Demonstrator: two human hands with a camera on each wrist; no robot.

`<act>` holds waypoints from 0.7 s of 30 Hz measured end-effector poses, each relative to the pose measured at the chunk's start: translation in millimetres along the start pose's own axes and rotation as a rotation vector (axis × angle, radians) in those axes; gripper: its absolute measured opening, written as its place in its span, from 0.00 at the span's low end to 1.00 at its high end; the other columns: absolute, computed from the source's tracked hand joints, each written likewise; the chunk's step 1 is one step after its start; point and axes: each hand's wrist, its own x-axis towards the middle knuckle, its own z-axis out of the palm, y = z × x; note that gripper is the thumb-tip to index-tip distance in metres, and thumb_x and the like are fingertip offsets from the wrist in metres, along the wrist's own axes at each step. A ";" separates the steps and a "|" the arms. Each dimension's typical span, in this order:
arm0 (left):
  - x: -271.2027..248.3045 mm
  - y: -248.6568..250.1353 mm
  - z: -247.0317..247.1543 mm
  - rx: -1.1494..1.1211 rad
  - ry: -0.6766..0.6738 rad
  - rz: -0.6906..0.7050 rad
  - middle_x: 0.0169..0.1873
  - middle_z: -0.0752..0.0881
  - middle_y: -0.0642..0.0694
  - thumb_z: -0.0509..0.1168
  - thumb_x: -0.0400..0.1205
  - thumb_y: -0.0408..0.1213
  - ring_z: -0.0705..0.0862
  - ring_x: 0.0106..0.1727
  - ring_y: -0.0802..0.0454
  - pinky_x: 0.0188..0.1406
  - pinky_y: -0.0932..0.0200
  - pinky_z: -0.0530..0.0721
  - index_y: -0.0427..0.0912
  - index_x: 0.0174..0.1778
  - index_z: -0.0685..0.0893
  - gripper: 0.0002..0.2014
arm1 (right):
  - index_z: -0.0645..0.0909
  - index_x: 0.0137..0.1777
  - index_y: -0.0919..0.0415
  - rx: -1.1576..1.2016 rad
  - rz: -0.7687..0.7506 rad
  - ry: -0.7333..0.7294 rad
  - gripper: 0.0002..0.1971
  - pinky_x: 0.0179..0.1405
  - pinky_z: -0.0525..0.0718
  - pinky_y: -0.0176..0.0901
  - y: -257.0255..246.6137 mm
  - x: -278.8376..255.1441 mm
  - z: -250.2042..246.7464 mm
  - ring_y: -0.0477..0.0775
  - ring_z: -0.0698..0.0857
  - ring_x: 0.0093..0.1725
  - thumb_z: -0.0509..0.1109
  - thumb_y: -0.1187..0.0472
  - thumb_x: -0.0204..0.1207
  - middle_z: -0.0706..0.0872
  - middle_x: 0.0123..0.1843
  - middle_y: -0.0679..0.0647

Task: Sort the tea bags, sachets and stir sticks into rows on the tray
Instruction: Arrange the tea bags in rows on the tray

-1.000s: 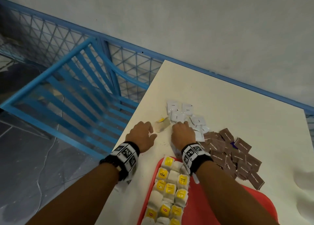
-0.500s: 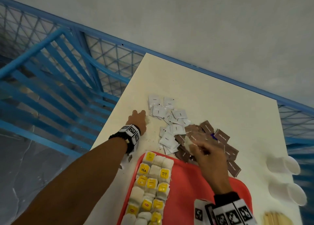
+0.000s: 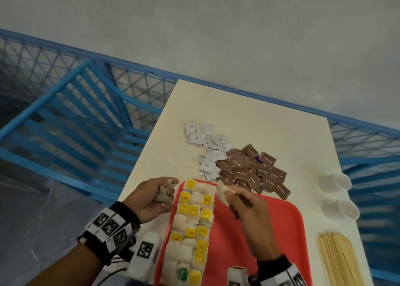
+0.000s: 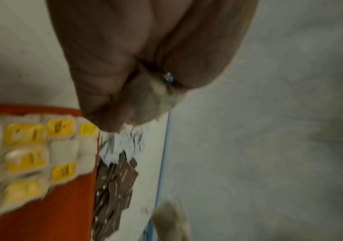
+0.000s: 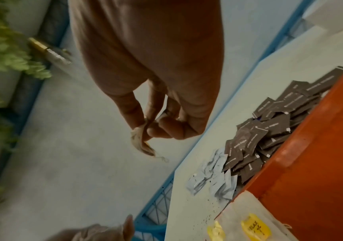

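A red tray (image 3: 279,225) lies at the table's near edge, with rows of tea bags (image 3: 192,225) with yellow tags along its left side. My left hand (image 3: 161,193) hovers just left of the tray's far corner, fingers curled round a tea bag (image 4: 154,104). My right hand (image 3: 229,196) is over the tray's far edge and pinches another tea bag (image 5: 140,140) between thumb and fingers. White sachets (image 3: 207,147) and brown sachets (image 3: 253,171) lie in heaps beyond the tray. Wooden stir sticks (image 3: 337,259) lie to the tray's right.
Two white paper cups (image 3: 337,182) lie on their sides at the table's right edge. A blue metal railing (image 3: 86,117) runs along the left of the cream table (image 3: 249,117) and behind it. Dark crumbs speckle the table near the white sachets.
Both hands drew back from the sachet heaps to the tray's far edge. The left hand has come off the table holding a tea bag. The right hand now pinches a tea bag too.
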 end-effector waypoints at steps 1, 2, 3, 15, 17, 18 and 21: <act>-12.3 -6.9 4.6 -0.016 -0.001 -0.016 0.24 0.71 0.48 0.58 0.84 0.33 0.66 0.23 0.54 0.23 0.61 0.69 0.39 0.45 0.81 0.07 | 0.91 0.48 0.59 -0.047 -0.059 -0.001 0.07 0.32 0.78 0.31 0.4 -7.1 6.5 0.41 0.81 0.30 0.72 0.69 0.79 0.89 0.33 0.46; -24.2 -12.8 10.2 -0.020 0.006 -0.018 0.23 0.68 0.49 0.60 0.84 0.35 0.65 0.23 0.54 0.23 0.62 0.69 0.39 0.41 0.80 0.08 | 0.91 0.48 0.55 -0.111 -0.125 0.002 0.08 0.34 0.80 0.35 2.0 -13.7 13.3 0.43 0.83 0.32 0.72 0.67 0.79 0.90 0.35 0.46; -35.2 -17.4 15.6 -0.006 0.012 -0.006 0.22 0.65 0.49 0.62 0.85 0.39 0.65 0.22 0.54 0.22 0.62 0.70 0.40 0.38 0.79 0.11 | 0.91 0.48 0.51 -0.187 -0.198 0.010 0.08 0.36 0.82 0.40 4.3 -19.8 19.7 0.47 0.85 0.35 0.73 0.65 0.79 0.91 0.38 0.48; -89.1 -27.4 38.9 0.406 0.002 0.441 0.23 0.63 0.44 0.70 0.82 0.38 0.61 0.21 0.52 0.21 0.63 0.63 0.31 0.36 0.77 0.15 | 0.85 0.58 0.52 -0.840 -0.844 -0.064 0.09 0.44 0.81 0.44 4.1 -64.7 60.3 0.52 0.81 0.48 0.71 0.60 0.79 0.82 0.49 0.46; -92.7 -25.2 33.5 0.459 -0.021 0.494 0.22 0.64 0.43 0.70 0.82 0.38 0.62 0.22 0.50 0.21 0.62 0.65 0.25 0.40 0.80 0.16 | 0.86 0.54 0.48 -0.737 -0.779 -0.062 0.06 0.44 0.81 0.37 -3.9 -72.9 57.4 0.45 0.83 0.48 0.72 0.54 0.79 0.85 0.50 0.38; -95.6 -23.5 31.2 0.480 -0.049 0.518 0.21 0.66 0.43 0.70 0.82 0.39 0.62 0.21 0.51 0.21 0.62 0.65 0.27 0.42 0.83 0.15 | 0.86 0.51 0.46 -0.627 -0.695 -0.008 0.05 0.41 0.79 0.33 -9.9 -74.3 53.8 0.42 0.83 0.45 0.73 0.51 0.78 0.86 0.47 0.37; -108.0 -17.5 32.1 0.526 -0.143 0.587 0.18 0.71 0.51 0.70 0.78 0.42 0.64 0.20 0.55 0.21 0.63 0.64 0.40 0.38 0.90 0.09 | 0.88 0.52 0.47 -0.259 -0.393 0.057 0.09 0.34 0.80 0.35 -25.1 -69.0 39.8 0.45 0.85 0.41 0.78 0.48 0.74 0.89 0.45 0.44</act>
